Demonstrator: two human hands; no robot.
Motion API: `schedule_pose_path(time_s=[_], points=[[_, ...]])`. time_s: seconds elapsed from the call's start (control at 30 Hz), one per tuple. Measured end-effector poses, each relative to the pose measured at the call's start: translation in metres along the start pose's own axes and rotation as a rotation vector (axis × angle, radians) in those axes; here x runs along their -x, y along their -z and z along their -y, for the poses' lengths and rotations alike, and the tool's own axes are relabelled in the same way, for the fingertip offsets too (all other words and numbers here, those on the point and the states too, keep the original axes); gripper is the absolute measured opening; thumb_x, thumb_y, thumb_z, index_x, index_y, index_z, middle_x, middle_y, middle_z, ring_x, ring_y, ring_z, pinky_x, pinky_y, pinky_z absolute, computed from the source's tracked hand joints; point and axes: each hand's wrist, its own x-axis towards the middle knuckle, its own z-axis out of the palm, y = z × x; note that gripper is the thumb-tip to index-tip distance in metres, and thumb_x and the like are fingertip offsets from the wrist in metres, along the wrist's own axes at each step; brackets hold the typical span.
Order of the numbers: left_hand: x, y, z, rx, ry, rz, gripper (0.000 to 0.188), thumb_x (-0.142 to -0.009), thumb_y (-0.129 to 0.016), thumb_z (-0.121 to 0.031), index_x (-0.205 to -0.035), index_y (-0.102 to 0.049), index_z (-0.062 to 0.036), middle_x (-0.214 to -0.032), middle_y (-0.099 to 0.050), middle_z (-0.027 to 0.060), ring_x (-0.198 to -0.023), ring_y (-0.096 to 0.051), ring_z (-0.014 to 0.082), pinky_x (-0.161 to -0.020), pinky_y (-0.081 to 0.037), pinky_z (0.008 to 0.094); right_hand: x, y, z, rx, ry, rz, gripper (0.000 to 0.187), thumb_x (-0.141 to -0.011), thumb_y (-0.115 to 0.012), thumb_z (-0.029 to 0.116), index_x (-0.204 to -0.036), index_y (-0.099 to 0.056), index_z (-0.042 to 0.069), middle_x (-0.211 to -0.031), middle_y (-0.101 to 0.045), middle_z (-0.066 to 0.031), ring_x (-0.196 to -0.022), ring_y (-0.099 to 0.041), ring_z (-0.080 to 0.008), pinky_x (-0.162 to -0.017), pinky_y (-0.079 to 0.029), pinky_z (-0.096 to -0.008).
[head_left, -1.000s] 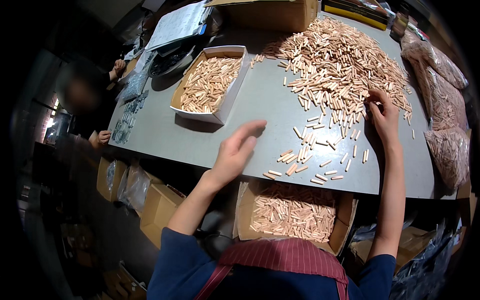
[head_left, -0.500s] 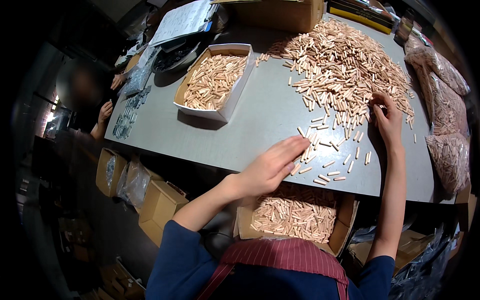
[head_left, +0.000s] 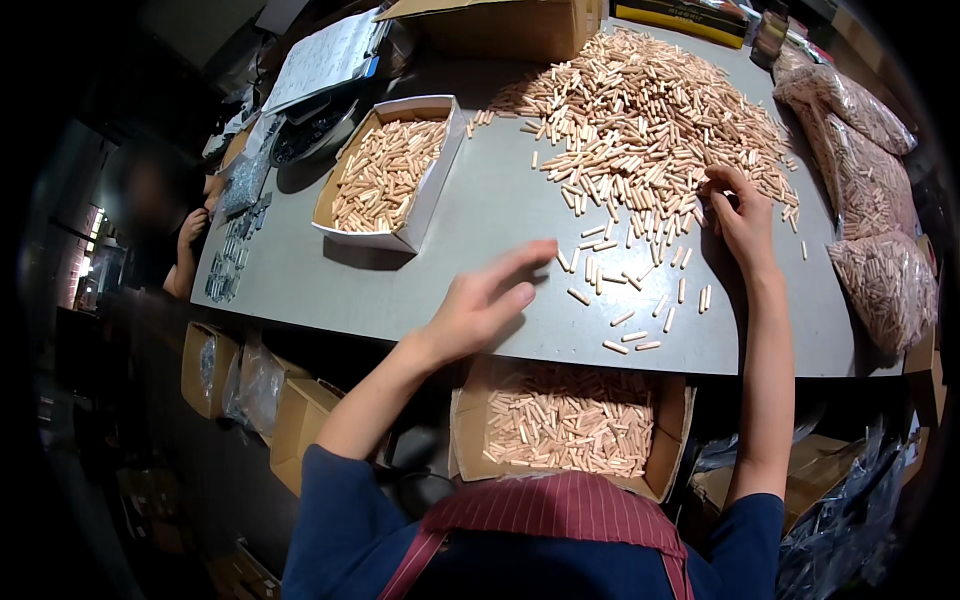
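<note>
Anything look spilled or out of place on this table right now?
Nothing looks damaged. One wooden dowel lies alone between the heap and a clear plastic bag, while others lie scattered toward the table's near edge, looking like strays.

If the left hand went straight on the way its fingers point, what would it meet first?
The left hand would most likely meet the loose pegs just ahead, up and to the right; its height above the table is unclear, so it might pass over them.

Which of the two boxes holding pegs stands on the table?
The white-sided box, left of the large peg pile; the other, a brown cardboard box, sits below the near edge of the table.
</note>
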Motion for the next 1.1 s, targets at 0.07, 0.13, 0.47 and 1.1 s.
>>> schedule_pose_path(time_s=[0.07, 0.13, 0.47, 1.1], points=[[-0.016, 0.0, 0.008, -0.284, -0.093, 0.029, 0.063, -0.105, -0.059, -0.026, -0.157, -0.04, 0.0046, -0.161, -0.043, 0.0239, -0.148, -0.045, 0.0356, -0.123, -0.034, 0.0462, 0.0, 0.0, 0.003, -0.022, 0.007, -0.021, 0.031, -0.099, -0.06, 0.0, -0.129, -0.068, 0.003, -0.102, -0.076, -0.0057, -0.059, -0.058, -0.0044, -0.05, -0.047, -0.0227], [-0.03, -0.008, 0.013, -0.5, -0.198, 0.079, 0.074, -0.104, -0.06, -0.031, -0.161, -0.03, 0.0054, -0.165, -0.034, 0.0274, -0.152, -0.037, 0.0395, -0.126, -0.028, 0.0491, -0.001, 0.001, 0.002, -0.043, 0.019, -0.041, 0.033, -0.099, -0.061, 0.001, -0.132, -0.065, 0.004, -0.103, -0.076, -0.0066, -0.057, -0.059, -0.0058, -0.049, -0.048, -0.0241], [-0.051, -0.042, 0.002, -0.823, -0.507, 0.39, 0.089, -0.106, -0.05, -0.057, -0.161, -0.024, 0.0089, -0.167, -0.028, 0.0306, -0.157, -0.026, 0.042, -0.13, -0.019, 0.0522, 0.001, 0.0, 0.004, -0.027, 0.031, -0.101, 0.033, -0.1, -0.062, 0.004, -0.133, -0.063, 0.006, -0.099, -0.077, -0.007, -0.053, -0.064, -0.0097, -0.048, -0.051, -0.0276], [-0.095, -0.124, 0.007, -0.77, -0.728, 0.339, 0.055, -0.109, -0.047, -0.039, -0.155, -0.046, -0.0089, -0.161, -0.044, 0.0174, -0.152, -0.036, 0.0383, -0.129, -0.021, 0.0548, -0.001, 0.0, 0.002, 0.038, 0.076, -0.095, 0.023, -0.099, -0.063, 0.006, -0.121, -0.069, 0.002, -0.095, -0.077, -0.01, -0.059, -0.066, -0.0135, -0.054, -0.052, -0.0295]])
